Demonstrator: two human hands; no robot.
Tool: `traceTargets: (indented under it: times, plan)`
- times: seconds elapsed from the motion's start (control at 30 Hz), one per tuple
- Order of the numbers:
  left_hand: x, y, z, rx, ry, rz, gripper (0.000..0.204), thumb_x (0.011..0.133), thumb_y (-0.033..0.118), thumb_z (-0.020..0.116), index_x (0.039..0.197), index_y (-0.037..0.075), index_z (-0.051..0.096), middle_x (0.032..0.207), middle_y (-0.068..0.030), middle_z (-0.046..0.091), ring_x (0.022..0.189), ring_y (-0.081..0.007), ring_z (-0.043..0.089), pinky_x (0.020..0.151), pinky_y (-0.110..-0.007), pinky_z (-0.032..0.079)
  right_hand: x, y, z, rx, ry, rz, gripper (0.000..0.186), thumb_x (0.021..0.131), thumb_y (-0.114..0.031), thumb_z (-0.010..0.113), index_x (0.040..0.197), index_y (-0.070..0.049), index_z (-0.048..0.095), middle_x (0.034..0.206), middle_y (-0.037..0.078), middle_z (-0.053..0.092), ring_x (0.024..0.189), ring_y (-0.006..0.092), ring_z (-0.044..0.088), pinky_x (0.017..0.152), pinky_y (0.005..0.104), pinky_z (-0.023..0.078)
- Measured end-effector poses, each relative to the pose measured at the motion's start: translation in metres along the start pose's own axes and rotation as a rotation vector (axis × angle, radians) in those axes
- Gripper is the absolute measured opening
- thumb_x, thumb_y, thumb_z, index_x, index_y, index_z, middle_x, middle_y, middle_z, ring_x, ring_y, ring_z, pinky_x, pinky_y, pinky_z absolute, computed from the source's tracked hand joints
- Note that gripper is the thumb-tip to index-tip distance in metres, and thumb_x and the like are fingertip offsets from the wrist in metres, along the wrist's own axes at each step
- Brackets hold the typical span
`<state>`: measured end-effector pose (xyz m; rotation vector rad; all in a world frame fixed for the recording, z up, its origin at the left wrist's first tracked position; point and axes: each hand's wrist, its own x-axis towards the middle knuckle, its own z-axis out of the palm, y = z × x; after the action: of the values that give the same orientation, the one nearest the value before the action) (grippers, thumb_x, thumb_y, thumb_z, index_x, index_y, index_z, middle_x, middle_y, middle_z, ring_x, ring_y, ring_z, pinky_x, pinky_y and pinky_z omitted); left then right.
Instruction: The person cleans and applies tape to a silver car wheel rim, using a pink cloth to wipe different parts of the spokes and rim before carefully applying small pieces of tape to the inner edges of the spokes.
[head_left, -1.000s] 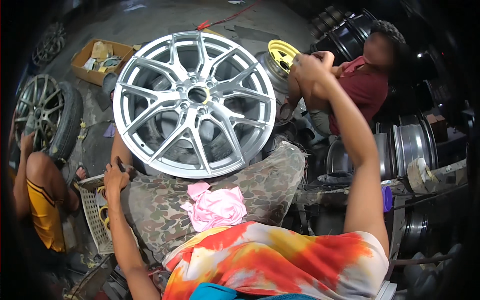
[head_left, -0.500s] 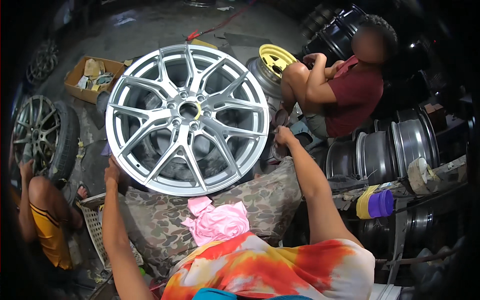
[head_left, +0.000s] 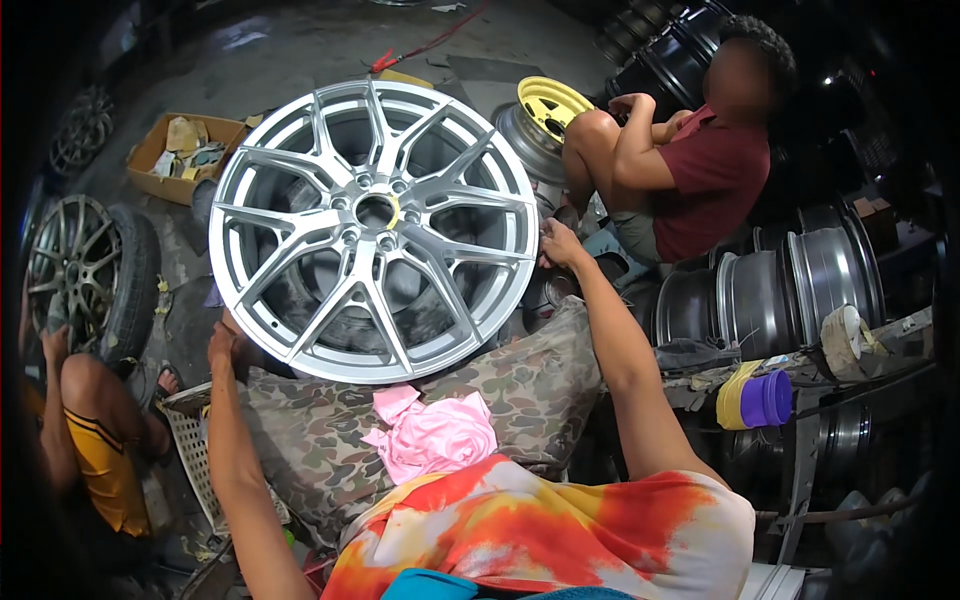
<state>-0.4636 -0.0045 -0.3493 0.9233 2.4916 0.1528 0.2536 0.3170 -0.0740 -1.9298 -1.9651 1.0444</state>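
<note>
A large silver alloy wheel (head_left: 361,292) with forked spokes lies face up in front of me, a yellow mark by its centre bore. My left hand (head_left: 226,343) is closed at the wheel's near-left edge, its fingers partly hidden beneath the rim. On the opposite side my right hand (head_left: 560,246) has its fingers curled against the right edge. Through the spokes shows something dark and round, like a tyre. Camouflage fabric (head_left: 300,425) covers the area between my arms and touches the wheel's near side. A crumpled pink cloth (head_left: 440,435) rests on that fabric.
At right a person (head_left: 715,180) in a maroon shirt sits by a yellow-faced wheel (head_left: 553,103). Bare rims (head_left: 755,300) and a purple tub (head_left: 765,399) stand nearer. On the left are a cardboard box (head_left: 160,182), a plastic basket (head_left: 197,455) and another person handling a dark wheel (head_left: 75,262).
My right hand has moved farther away along the wheel's right edge. The wheel sits slightly higher in the picture, along with its surroundings. My left hand stays at the near-left edge.
</note>
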Motion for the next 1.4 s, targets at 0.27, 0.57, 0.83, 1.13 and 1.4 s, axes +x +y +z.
traceTargets:
  times: [0.27, 0.57, 0.83, 1.13, 1.4]
  plan:
    - [-0.07, 0.056, -0.037, -0.125, -0.06, -0.02, 0.062, 0.089, 0.041, 0.076, 0.131, 0.003, 0.052, 0.132, -0.0293, 0.065, 0.126, -0.0467, 0.061, 0.104, -0.054, 0.048, -0.009, -0.004, -0.001, 0.007, 0.023, 0.049, 0.035, 0.099, -0.002, 0.049, 0.133, 0.002, 0.052, 0.103, 0.018, 0.07, 0.063, 0.0238, 0.074, 0.049, 0.0345, 0.059]
    - [-0.016, 0.018, -0.026, -0.021, -0.015, -0.142, 0.052, 0.096, 0.032, 0.063, 0.137, 0.003, 0.049, 0.134, -0.0301, 0.064, 0.127, -0.0469, 0.061, 0.108, -0.053, 0.047, -0.006, -0.009, 0.001, -0.008, -0.081, 0.069, 0.03, 0.102, -0.01, 0.051, 0.131, -0.003, 0.054, 0.088, 0.009, 0.071, 0.064, 0.0211, 0.074, 0.045, 0.0315, 0.05]
    - [-0.002, 0.023, -0.014, 0.085, 0.091, 0.071, 0.039, 0.104, 0.035, 0.044, 0.12, 0.0, 0.055, 0.116, -0.03, 0.071, 0.111, -0.0459, 0.07, 0.088, -0.053, 0.059, -0.004, -0.001, 0.004, 0.005, -0.12, 0.077, 0.025, 0.103, -0.015, 0.056, 0.125, -0.003, 0.056, 0.083, 0.007, 0.068, 0.06, 0.0193, 0.072, 0.043, 0.031, 0.047]
    - [-0.017, 0.032, -0.003, -0.047, 0.142, 0.062, 0.05, 0.105, 0.044, 0.043, 0.12, -0.001, 0.059, 0.119, -0.0317, 0.07, 0.116, -0.0496, 0.065, 0.098, -0.057, 0.05, 0.001, 0.018, -0.005, 0.103, -0.246, 0.174, 0.024, 0.105, -0.016, 0.055, 0.124, -0.003, 0.055, 0.088, 0.009, 0.067, 0.061, 0.0199, 0.072, 0.045, 0.0296, 0.049]
    - [-0.002, 0.006, 0.005, -0.109, 0.144, 0.079, 0.041, 0.102, 0.035, 0.054, 0.126, 0.002, 0.054, 0.125, -0.0303, 0.067, 0.117, -0.0503, 0.064, 0.097, -0.058, 0.05, -0.001, 0.01, -0.002, 0.087, -0.304, 0.154, 0.019, 0.105, -0.015, 0.051, 0.119, -0.004, 0.058, 0.091, 0.01, 0.067, 0.065, 0.0196, 0.074, 0.046, 0.0279, 0.05]
